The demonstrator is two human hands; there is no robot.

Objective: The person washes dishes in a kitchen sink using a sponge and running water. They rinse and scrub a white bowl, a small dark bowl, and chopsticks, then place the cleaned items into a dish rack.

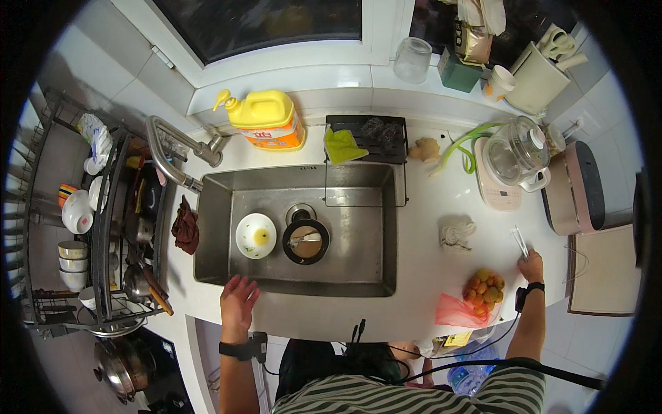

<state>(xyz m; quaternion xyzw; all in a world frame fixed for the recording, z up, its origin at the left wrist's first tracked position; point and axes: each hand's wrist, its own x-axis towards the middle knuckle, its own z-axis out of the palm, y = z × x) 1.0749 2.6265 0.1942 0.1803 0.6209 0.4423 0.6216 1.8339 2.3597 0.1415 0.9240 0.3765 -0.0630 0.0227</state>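
My left hand [239, 302] is held with its fingers apart at the near rim of a stainless steel sink [341, 274], holding nothing. In the basin sit a white bowl [253, 227] with some yellowish liquid and green bits, and a dark-rimmed round vessel [306, 260] with a pale utensil [310, 237] in it. Far to the right, my right hand [531, 267] grips a thin, pale two-pronged utensil [518, 240] over the counter; its exact kind is unclear. Near that hand, orange-yellow fruits [485, 291] lie with a red mesh bag [455, 310].
A curved faucet [173, 165] and a yellow detergent jug [266, 116] stand behind the sink. Left is a dish rack [101, 248]. On the right counter are a knotted pale bundle [456, 231], ginger [425, 149], green onion [469, 150] and a glass kettle [518, 150].
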